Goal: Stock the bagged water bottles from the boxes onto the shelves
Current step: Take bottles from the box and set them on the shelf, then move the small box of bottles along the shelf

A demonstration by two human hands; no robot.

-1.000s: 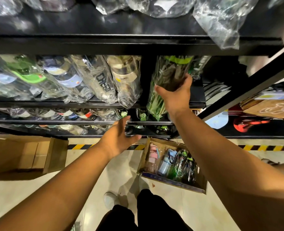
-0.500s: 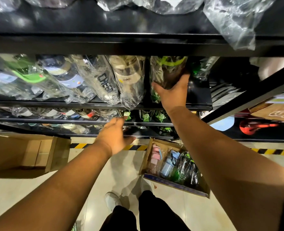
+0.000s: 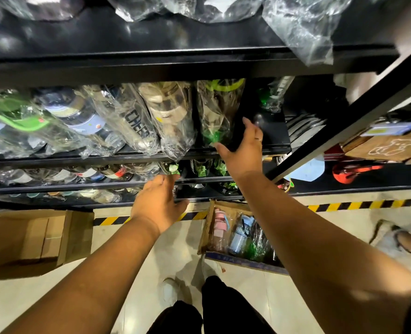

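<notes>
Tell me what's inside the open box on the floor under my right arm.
The cardboard box holds bagged items: a pink bottle, a pale blue bottle, green bottles. The right forearm hides its right end.

The shelf [image 3: 275, 138] is crowded with bagged bottles [image 3: 127, 121] leftward; bare room lies right of the green-capped bottle [image 3: 217, 109].

Glossy pale floor [image 3: 132, 273] with yellow-black hazard stripe [image 3: 368, 204]
</notes>
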